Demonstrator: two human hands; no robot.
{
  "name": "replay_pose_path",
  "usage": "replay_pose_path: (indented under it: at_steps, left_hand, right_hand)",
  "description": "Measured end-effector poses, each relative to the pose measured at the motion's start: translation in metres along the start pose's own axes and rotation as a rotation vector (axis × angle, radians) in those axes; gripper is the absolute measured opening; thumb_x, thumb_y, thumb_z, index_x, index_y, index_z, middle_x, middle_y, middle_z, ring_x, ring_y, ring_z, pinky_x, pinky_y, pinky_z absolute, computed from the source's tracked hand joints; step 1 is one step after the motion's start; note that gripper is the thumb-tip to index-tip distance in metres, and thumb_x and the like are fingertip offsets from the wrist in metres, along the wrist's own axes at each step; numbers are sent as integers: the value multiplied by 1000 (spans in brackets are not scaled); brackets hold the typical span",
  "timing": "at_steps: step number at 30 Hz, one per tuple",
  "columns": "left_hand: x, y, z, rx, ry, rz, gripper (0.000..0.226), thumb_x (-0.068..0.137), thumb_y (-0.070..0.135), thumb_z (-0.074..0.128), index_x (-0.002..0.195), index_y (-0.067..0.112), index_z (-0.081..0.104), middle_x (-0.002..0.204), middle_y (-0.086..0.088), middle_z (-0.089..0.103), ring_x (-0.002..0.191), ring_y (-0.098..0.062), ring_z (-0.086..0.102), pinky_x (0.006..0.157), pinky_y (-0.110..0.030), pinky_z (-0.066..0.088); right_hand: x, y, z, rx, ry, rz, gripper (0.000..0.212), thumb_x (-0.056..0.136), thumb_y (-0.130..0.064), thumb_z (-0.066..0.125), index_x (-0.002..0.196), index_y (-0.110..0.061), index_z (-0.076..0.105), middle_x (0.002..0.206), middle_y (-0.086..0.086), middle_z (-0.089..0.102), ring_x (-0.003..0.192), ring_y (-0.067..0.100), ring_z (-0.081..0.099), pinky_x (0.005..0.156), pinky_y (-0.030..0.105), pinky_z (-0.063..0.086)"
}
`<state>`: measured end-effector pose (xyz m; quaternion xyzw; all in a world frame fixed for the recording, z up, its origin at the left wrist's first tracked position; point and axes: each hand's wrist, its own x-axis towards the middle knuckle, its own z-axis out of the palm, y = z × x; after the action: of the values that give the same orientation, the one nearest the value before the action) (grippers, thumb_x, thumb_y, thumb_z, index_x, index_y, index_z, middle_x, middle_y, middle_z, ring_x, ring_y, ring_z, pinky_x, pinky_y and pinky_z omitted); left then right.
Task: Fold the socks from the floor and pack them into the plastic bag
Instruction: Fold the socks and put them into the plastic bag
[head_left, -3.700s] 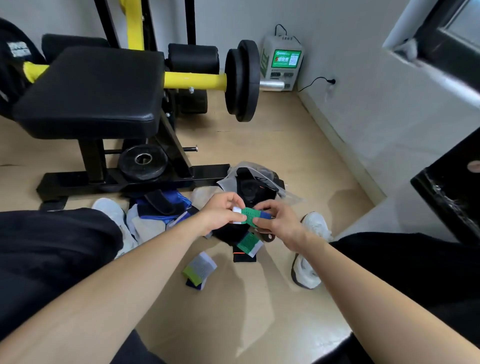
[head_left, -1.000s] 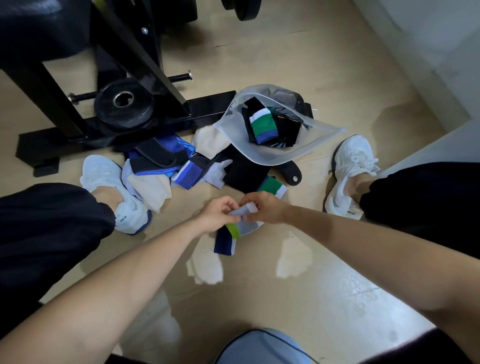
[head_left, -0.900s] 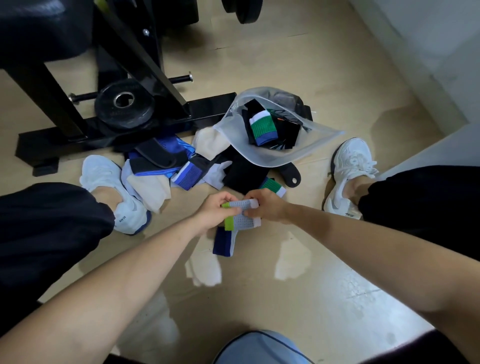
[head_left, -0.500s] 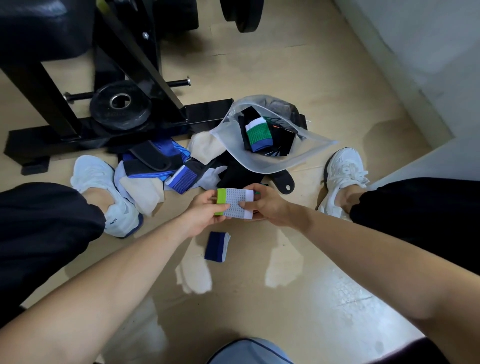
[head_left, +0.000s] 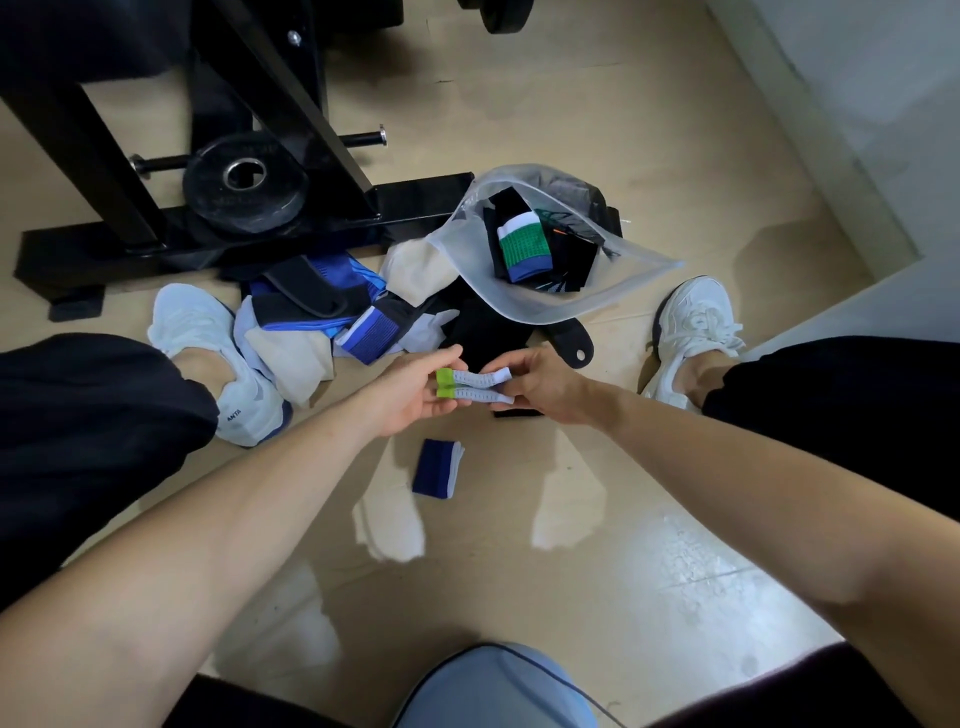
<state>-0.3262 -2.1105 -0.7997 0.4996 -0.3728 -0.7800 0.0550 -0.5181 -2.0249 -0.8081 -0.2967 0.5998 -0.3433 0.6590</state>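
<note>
Nearest to me, at the bottom edge, is a pale blue garment (head_left: 493, 686) on the person's body. Two bare forearms reach out from it over a glossy beige floor (head_left: 597, 545).

The two hands meet at the middle of the view. Between them is one lime-tipped sock (head_left: 475, 387), held above the floor. It is white and shows edge-on as two stacked layers, each ending in a lime band. I cannot tell whether it is one sock doubled over or a pair. The left hand (head_left: 405, 400) pinches the lime end, its fingers (head_left: 441, 361) lying fairly straight behind the fabric and the thumb on top. The right hand (head_left: 545, 387) pinches the white end with curled fingers.

On the floor just below the hands lies one navy sock (head_left: 436, 467), folded flat and showing a white edge.

There are two white shoes, one on each side, below black trouser legs. The left shoe (head_left: 208, 338) carries the word "ANTA" near its heel. I can read nothing on the right shoe (head_left: 691, 332).

Beyond the hands is a loose heap of socks (head_left: 332, 317) in blue, black, cream and white, too tangled to count.

Just right of the heap lies one translucent plastic bag (head_left: 545, 306), mouth open. Inside it is one green-banded sock (head_left: 522, 249) with white and blue stripes, lying on black socks.

Farthest away stands a black steel frame (head_left: 291, 104). One weight plate (head_left: 244, 187) sits at its foot, its raised lettering too blurred to read.
</note>
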Motion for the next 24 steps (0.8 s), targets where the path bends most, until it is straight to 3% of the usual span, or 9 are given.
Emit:
replay_pose_path:
  at_steps: [4, 7, 12, 15, 17, 18, 21, 22, 24]
  left_hand:
    - [5, -7, 5, 199, 109, 100, 17, 94, 18, 71, 108, 10, 68, 109, -15, 72, 91, -24, 73, 72, -25, 55]
    - [1, -8, 4, 291, 92, 155, 22, 90, 6, 73, 109, 15, 66, 109, -8, 70, 100, -20, 68, 78, -28, 57]
    - [-7, 5, 2, 412, 76, 263, 34, 82, -4, 77, 106, 14, 64, 103, -4, 69, 92, -14, 65, 75, -26, 58]
    - [-14, 19, -4, 378, 47, 289, 36, 80, -7, 77, 103, 18, 64, 108, -2, 71, 100, -19, 66, 88, -40, 57]
    - [-17, 30, -7, 312, 15, 314, 37, 77, -5, 79, 103, 18, 65, 122, -4, 70, 107, -24, 67, 92, -45, 56]
    - [-17, 37, -7, 261, 7, 330, 37, 76, -3, 79, 104, 17, 65, 122, -8, 70, 105, -25, 68, 88, -43, 57]
    - [-23, 63, -1, 75, 49, 355, 17, 88, 5, 71, 101, 15, 68, 94, -5, 72, 84, -19, 68, 70, -28, 57]
    - [-25, 70, 2, 22, 101, 364, 8, 91, 13, 70, 98, 15, 69, 88, -2, 71, 81, -19, 67, 67, -25, 55]
    - [-23, 81, 8, -4, 275, 408, 15, 90, 28, 73, 96, 14, 68, 85, -1, 71, 79, -20, 68, 68, -24, 55]
  right_hand:
    - [1, -6, 2, 84, -7, 115, 35, 76, 8, 50, 105, 4, 69, 101, 20, 70, 95, 32, 70, 88, 40, 59]
    - [-2, -7, 5, 63, 7, 109, 14, 86, -2, 62, 96, -2, 71, 97, 17, 70, 92, 29, 70, 80, 38, 60]
    - [-10, -15, 12, -204, -65, -56, 17, 83, 7, 69, 98, -1, 70, 98, 15, 70, 87, 22, 68, 76, 32, 59]
    - [-14, -32, 17, -400, -54, -200, 18, 81, 5, 74, 97, -3, 72, 103, 16, 71, 91, 21, 68, 81, 37, 59]
    - [-18, -47, 16, -478, -43, -292, 18, 82, 3, 73, 98, -6, 73, 100, 9, 71, 91, 16, 68, 82, 37, 59]
    - [-21, -55, 16, -498, -40, -329, 19, 83, 3, 72, 100, -6, 73, 98, 4, 71, 89, 9, 68, 79, 31, 58]
    - [-33, -77, 15, -523, 37, -449, 25, 84, 7, 68, 105, -7, 72, 100, -4, 69, 82, -3, 63, 72, 15, 49]
    - [-36, -83, 14, -546, 107, -522, 28, 83, 7, 67, 105, -9, 73, 103, -2, 69, 83, 0, 63, 74, 17, 49]
    - [-39, -92, 8, -609, 276, -686, 30, 79, 2, 67, 103, -14, 74, 101, -6, 68, 87, 5, 62, 79, 20, 48]
